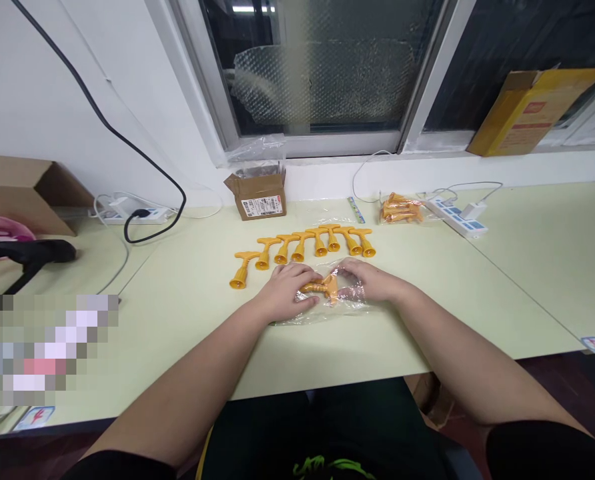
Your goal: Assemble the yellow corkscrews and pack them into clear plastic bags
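On the pale tabletop [177,320], the clear bag [297,319] lies between both hands, the yellow-orange T-shaped piece [332,287] inside. Its stem runs sideways, crossbar toward the right hand [371,281]. The left hand [285,293] is nearer the stem — fingers and thumb closed around it through plastic. The right fingers curl at the bag — whether gripping, I cannot tell.

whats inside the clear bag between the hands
An orange T-handled piece shows through the clear bag; the left hand covers one end, so anything beneath it is hidden.
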### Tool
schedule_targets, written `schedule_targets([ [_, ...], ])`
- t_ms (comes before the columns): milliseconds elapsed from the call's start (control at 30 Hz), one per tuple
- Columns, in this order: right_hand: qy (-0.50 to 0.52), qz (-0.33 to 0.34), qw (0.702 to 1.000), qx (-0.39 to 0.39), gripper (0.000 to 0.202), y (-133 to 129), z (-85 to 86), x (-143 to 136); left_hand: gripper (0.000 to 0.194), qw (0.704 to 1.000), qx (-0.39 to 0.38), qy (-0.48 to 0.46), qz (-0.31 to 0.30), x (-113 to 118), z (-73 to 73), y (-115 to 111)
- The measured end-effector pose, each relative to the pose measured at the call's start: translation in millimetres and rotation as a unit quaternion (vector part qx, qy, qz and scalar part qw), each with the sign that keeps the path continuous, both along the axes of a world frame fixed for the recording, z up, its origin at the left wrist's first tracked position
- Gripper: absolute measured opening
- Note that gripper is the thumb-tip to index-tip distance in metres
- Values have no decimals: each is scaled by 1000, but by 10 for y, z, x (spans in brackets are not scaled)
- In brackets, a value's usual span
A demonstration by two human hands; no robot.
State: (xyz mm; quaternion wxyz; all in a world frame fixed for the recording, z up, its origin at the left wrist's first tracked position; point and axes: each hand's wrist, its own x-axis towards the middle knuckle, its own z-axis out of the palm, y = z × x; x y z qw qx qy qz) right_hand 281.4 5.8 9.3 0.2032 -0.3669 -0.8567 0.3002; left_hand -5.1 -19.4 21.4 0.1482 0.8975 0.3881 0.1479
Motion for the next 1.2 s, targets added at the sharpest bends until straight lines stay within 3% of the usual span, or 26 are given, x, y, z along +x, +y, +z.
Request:
schedule_targets([
  [167, 1, -13, 1000, -28, 49, 5, -17, 1, 45, 1000, -1, 14, 0, 11, 0, -15],
  [400, 0, -11, 1000, 12, 33, 36, -75, 5, 40, 999, 4, 29, 17, 68, 31, -79],
  [567, 7, -5, 1000, 18, 38, 41, -110, 5, 38, 999, 1, 29, 40, 80, 30, -103],
  [733, 54, 50, 997, 30, 43, 43, -106, 16, 39, 998, -19, 26, 46, 53, 35, -101],
  [1200, 37, 49, 998, 22, 55, -5, -28, -12, 67, 992, -56, 9, 112, -33, 98, -57],
])
